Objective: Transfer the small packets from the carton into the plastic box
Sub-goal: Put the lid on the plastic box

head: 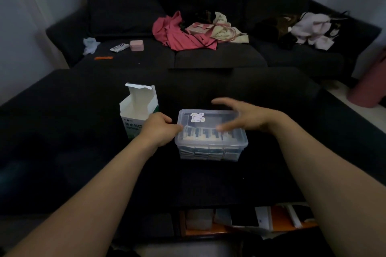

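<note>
While the carton [139, 110] stands open and upright just to the left, we have both hands at the plastic box [211, 134] in the middle of the dark desk [83, 152]. Our left hand [160, 129] braces the box's left rim, its fingers [167, 120] curled and pressed together against the edge; whether they pinch a packet there, we cannot tell. Our right hand [240, 118] hovers over the far right side, fingers spread wide and holding nothing, as if to steady or level the contents. The small packets [208, 134] sit inside the box, flat rectangular sachets stacked in neat rows that show through the clear, glossy wall, nearly up to the rim. A small sticker [197, 117] marks the box's far end. The carton is thin white card with green print, its top flap raised, and what shows of its interior looks bare, so we judge the transfer almost finished.
</note>
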`<control>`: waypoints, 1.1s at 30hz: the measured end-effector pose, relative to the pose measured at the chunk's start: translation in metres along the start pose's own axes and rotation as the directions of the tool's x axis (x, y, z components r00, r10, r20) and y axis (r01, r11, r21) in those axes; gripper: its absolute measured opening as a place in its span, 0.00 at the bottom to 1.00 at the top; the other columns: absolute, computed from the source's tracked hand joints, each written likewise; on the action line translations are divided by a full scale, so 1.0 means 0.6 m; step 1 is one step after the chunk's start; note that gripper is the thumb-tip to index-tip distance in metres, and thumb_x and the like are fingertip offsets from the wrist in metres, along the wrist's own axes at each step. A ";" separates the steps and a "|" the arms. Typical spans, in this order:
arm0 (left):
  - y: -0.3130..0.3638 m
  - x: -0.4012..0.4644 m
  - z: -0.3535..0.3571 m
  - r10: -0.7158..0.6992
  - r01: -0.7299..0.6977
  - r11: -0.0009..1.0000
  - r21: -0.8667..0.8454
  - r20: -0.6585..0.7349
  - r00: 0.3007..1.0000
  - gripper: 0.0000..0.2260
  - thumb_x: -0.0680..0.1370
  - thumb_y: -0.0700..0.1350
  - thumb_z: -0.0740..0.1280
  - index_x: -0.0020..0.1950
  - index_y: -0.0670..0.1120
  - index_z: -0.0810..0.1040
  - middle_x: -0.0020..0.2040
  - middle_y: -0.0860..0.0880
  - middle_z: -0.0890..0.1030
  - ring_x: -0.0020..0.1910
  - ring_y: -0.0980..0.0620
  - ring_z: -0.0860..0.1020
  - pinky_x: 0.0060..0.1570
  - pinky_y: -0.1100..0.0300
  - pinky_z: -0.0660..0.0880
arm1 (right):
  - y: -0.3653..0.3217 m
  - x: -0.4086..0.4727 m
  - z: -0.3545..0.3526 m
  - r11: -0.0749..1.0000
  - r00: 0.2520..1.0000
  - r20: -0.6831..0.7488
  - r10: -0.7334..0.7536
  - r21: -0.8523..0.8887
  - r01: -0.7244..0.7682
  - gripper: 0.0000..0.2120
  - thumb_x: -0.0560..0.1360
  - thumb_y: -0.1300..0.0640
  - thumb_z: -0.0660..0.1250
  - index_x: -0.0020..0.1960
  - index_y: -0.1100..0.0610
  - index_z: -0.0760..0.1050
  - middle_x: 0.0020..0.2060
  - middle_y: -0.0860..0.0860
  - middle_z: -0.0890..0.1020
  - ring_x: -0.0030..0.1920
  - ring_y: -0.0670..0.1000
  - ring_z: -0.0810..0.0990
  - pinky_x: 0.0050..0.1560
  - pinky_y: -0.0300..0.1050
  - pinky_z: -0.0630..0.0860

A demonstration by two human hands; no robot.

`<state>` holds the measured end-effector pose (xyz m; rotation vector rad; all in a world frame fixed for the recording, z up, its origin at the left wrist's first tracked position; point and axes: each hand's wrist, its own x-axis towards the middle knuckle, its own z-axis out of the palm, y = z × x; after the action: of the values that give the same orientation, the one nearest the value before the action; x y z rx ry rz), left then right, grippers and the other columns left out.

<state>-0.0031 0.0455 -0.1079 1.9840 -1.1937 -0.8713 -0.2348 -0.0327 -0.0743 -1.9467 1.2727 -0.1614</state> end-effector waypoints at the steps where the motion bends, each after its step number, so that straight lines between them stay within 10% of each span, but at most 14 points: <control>1: 0.002 -0.003 -0.001 -0.023 0.022 1.000 0.022 0.010 1.000 0.13 0.78 0.52 0.72 0.52 0.44 0.76 0.50 0.45 0.80 0.41 0.51 0.77 0.36 0.57 0.73 | 0.007 -0.002 -0.007 0.993 0.985 -0.154 0.072 0.104 -0.056 0.44 0.69 0.41 0.77 0.79 0.47 0.62 0.76 0.50 0.66 0.73 0.54 0.67 0.66 0.47 0.68; 5: 0.008 -0.013 0.010 -0.183 0.188 0.982 -0.019 0.153 0.971 0.23 0.80 0.60 0.66 0.63 0.42 0.76 0.46 0.45 0.80 0.38 0.51 0.76 0.32 0.59 0.72 | 0.022 -0.028 -0.021 0.820 0.868 -0.082 0.490 0.380 -0.427 0.42 0.71 0.38 0.74 0.74 0.63 0.66 0.59 0.63 0.80 0.51 0.60 0.84 0.44 0.52 0.83; 12: 0.018 -0.010 0.016 -0.240 0.258 0.956 -0.136 0.139 0.961 0.12 0.80 0.51 0.70 0.55 0.43 0.78 0.43 0.45 0.80 0.37 0.51 0.77 0.29 0.61 0.73 | 0.008 -0.041 0.002 0.761 0.852 0.009 0.524 0.444 -0.472 0.27 0.70 0.56 0.79 0.62 0.68 0.72 0.55 0.63 0.78 0.43 0.58 0.84 0.30 0.48 0.82; 17: 0.008 0.005 0.018 -0.054 0.060 0.988 0.143 -0.048 0.997 0.16 0.78 0.54 0.72 0.45 0.41 0.82 0.38 0.45 0.83 0.34 0.48 0.82 0.32 0.57 0.76 | -0.009 -0.027 0.007 0.794 0.818 -0.094 0.567 0.326 -0.513 0.22 0.69 0.55 0.80 0.56 0.65 0.76 0.44 0.59 0.82 0.38 0.54 0.83 0.25 0.43 0.78; 33: 0.016 -0.025 0.037 0.215 -0.093 0.828 0.554 -0.159 0.964 0.16 0.83 0.53 0.62 0.43 0.43 0.74 0.35 0.49 0.70 0.38 0.49 0.70 0.40 0.54 0.68 | -0.044 -0.015 0.026 0.876 0.831 -0.351 0.432 -0.056 -0.479 0.15 0.72 0.53 0.77 0.46 0.59 0.73 0.43 0.57 0.80 0.41 0.54 0.83 0.43 0.49 0.84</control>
<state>-0.0310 0.0513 -0.1095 2.3003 -1.5681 -0.2246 -0.2127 -0.0122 -0.0646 -1.7114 1.9887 -0.1591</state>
